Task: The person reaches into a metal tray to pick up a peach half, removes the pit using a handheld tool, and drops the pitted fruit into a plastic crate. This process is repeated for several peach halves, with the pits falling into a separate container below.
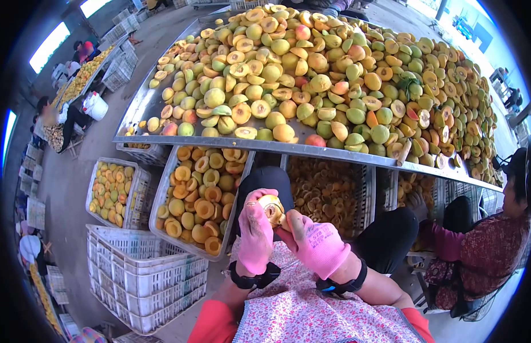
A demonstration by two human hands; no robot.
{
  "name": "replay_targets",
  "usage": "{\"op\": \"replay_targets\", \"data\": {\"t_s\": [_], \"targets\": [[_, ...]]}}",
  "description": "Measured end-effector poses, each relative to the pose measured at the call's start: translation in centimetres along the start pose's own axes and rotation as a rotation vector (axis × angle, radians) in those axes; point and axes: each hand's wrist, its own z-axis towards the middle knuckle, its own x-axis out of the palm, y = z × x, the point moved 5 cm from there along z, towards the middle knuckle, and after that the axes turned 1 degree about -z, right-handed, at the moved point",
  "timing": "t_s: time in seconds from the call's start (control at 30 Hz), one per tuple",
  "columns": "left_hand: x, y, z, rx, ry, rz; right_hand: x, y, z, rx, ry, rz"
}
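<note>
My left hand (pixel 257 233), in a pink glove, is closed around a halved peach (pixel 272 209) held above my lap, its cut face and brown hollow turned up. My right hand (pixel 319 244), also in a pink glove, is closed with its stained thumb and fingertips up against the fruit. What its fingers grip is largely hidden; a tool cannot be made out. Just beyond my hands is the metal table (pixel 231 142), heaped with halved peaches (pixel 311 74), yellow, green and reddish.
Below the table edge stand a crate of hollowed peach halves (pixel 200 200) and a crate of brown pits or scraps (pixel 324 191). At left are a smaller peach crate (pixel 111 191) and stacked white crates (pixel 145 280). A co-worker (pixel 488 251) sits close at right. A wooden-looking handle (pixel 404 153) lies on the table edge.
</note>
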Motion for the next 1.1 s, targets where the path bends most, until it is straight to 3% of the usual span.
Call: {"op": "replay_targets", "data": {"t_s": [0.07,0.17,0.27,0.4,0.43,0.5,0.67,0.87,0.93,0.97,1.03,1.1], "targets": [[-0.5,0.0,0.4,-0.018,0.022,0.013,0.5,-0.7,0.0,0.008,0.07,-0.016],[-0.8,0.7,0.7,-0.186,0.272,0.005,1.0,-0.8,-0.4,-0.082,0.073,0.043],[-0.9,-0.6,0.7,-0.255,0.092,-0.141,0.8,-0.4,0.0,-0.089,-0.037,0.09],[-0.7,-1.1,-0.2,0.196,-0.003,0.059,0.0,-0.1,0.5,0.096,-0.052,0.396],[-0.6,-1.7,-0.1,0.352,-0.011,0.14,0.7,-0.3,0.4,0.139,0.063,0.498],[-0.4,-1.5,-0.1,0.314,-0.019,0.045,1.3,0.2,0.0,0.267,0.242,0.706],[-0.5,-0.7,0.0,0.163,-0.039,-0.207,0.7,0.7,0.1,0.297,0.333,0.711],[-0.3,0.2,1.3,-0.326,-0.014,-0.354,1.9,-0.1,-0.3,0.321,0.306,0.735],[-0.3,0.3,1.1,-0.272,-0.007,-0.356,3.1,-0.9,-0.6,0.395,0.338,0.798],[-0.4,0.3,0.7,-0.242,-0.121,-0.403,3.4,-0.9,-0.6,0.39,0.345,0.795],[-0.1,-0.9,-0.3,-0.104,-0.325,-0.37,4.3,-0.6,-0.8,0.494,0.333,1.17],[-1.3,0.3,-0.5,-0.086,-0.291,-0.294,4.4,0.0,-0.9,0.5,0.386,1.162]]}}
